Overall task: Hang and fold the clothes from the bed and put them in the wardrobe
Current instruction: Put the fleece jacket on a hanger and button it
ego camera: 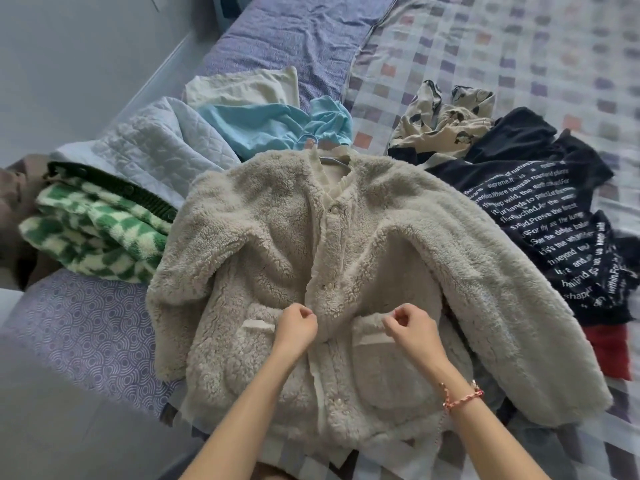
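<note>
On the bed (pixel 86 323), left grip (pixel 298 325) pinched the fleece jacket (pixel 277 237) at its front edge; right grip (pixel 410 327) curled, hold unclear. Black shirt (pixel 536 216) read "of nature".

1 wide-angle view, from the person's head, faces forward and down along the bed (pixel 86 323). It sits close above the jacket (pixel 263 237) at the near edge, with the wall (pixel 69 64) at far left.
</note>
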`<state>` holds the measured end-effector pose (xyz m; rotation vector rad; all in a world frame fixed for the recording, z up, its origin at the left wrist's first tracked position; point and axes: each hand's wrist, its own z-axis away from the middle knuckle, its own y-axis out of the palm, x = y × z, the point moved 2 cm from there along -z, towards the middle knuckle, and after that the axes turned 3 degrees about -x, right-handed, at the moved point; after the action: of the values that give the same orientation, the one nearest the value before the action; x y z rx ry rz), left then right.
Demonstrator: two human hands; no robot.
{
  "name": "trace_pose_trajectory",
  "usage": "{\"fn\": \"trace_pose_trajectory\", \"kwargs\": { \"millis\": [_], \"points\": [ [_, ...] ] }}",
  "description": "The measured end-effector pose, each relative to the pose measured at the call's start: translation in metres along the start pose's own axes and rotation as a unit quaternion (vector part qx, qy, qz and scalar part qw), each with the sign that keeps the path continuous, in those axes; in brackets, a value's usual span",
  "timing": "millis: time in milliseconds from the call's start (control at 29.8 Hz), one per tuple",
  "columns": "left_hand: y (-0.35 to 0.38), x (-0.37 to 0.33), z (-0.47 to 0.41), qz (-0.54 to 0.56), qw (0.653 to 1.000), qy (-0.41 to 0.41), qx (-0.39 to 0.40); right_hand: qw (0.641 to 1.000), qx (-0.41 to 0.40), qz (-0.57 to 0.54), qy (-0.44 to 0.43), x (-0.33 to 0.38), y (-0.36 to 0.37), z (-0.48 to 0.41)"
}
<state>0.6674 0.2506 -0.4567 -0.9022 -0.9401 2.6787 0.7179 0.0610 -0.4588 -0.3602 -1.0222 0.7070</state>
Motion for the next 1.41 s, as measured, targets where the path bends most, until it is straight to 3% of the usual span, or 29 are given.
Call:
{"fn": "trace_pose_trajectory", "kwargs": {
  "millis": [201, 403, 672, 772, 873, 974, 1041, 1242, 1410],
  "points": [
    [-0.047, -0.088, -0.051, 0.025, 0.996, 0.061, -0.061, 0.998, 0.018, 0.013, -0.067, 0.07, -0.045, -0.061],
    [-0.073, -0.15, -0.112, 0.018, 0.992, 0.107, -0.069, 0.995, 0.033, 0.027, -0.094, 0.123, -0.048, -0.123],
    [-0.091, -0.2, -0.247, -0.093, 0.978, 0.159, -0.094, 0.988, 0.011, 0.064, -0.142, 0.193, 0.012, -0.255],
    [-0.093, -0.198, -0.288, -0.208, 0.953, 0.194, -0.11, 0.979, 0.002, 0.092, -0.184, 0.213, 0.048, -0.293],
    [-0.089, -0.198, -0.334, -0.283, 0.935, 0.195, -0.085, 0.957, -0.002, 0.188, -0.221, 0.223, 0.081, -0.345],
    [-0.073, -0.196, -0.368, -0.269, 0.946, 0.177, -0.029, 0.907, 0.024, 0.332, -0.259, 0.224, 0.1, -0.375],
    [-0.067, -0.198, -0.372, -0.233, 0.962, 0.143, -0.01, 0.889, 0.019, 0.362, -0.281, 0.225, 0.1, -0.38],
    [-0.065, -0.195, -0.341, -0.232, 0.966, 0.114, -0.012, 0.949, 0.053, 0.227, -0.213, 0.219, 0.084, -0.361],
    [-0.113, -0.218, -0.273, -0.148, 0.95, 0.234, -0.141, 0.976, 0.081, 0.039, -0.199, 0.265, 0.005, -0.317]
  ]
}}
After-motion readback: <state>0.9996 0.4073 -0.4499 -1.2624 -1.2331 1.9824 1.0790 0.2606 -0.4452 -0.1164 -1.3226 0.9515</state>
